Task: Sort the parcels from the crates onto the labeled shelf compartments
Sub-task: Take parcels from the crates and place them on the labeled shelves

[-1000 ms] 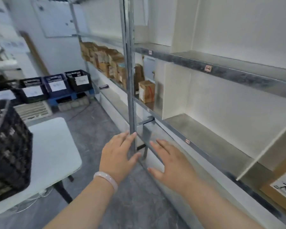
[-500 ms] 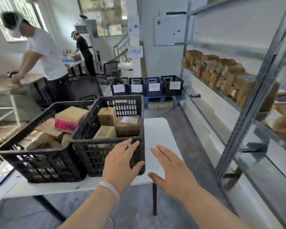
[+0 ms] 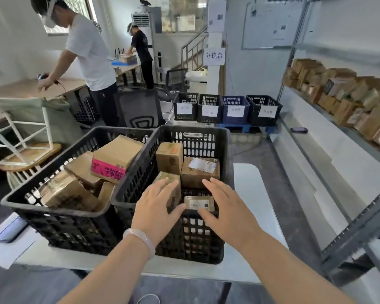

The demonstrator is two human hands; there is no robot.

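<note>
My hands are both spread flat, fingers straight and gripping nothing. My left hand [image 3: 156,209] and my right hand [image 3: 227,212] hover over the near end of the right crate [image 3: 193,133], which stands by the near edge of the tabletop [image 3: 250,194]. Between my thumbs lies a small parcel [image 3: 199,203], white barcode label up, against the crate's near wall. My left fingers lie over a tall brown parcel [image 3: 166,175] just beside it; whether they touch it I cannot tell. Behind these, a labelled parcel [image 3: 200,172] and an upright box [image 3: 169,157] fill the crate's far end. The left crate [image 3: 59,216], touching the right one, holds more parcels, among them a pink-banded parcel [image 3: 110,170]. A phone [image 3: 10,230] lies at the tabletop's left edge. The shelf [image 3: 358,227] to my right carries rows of brown boxes [image 3: 349,95].
</note>
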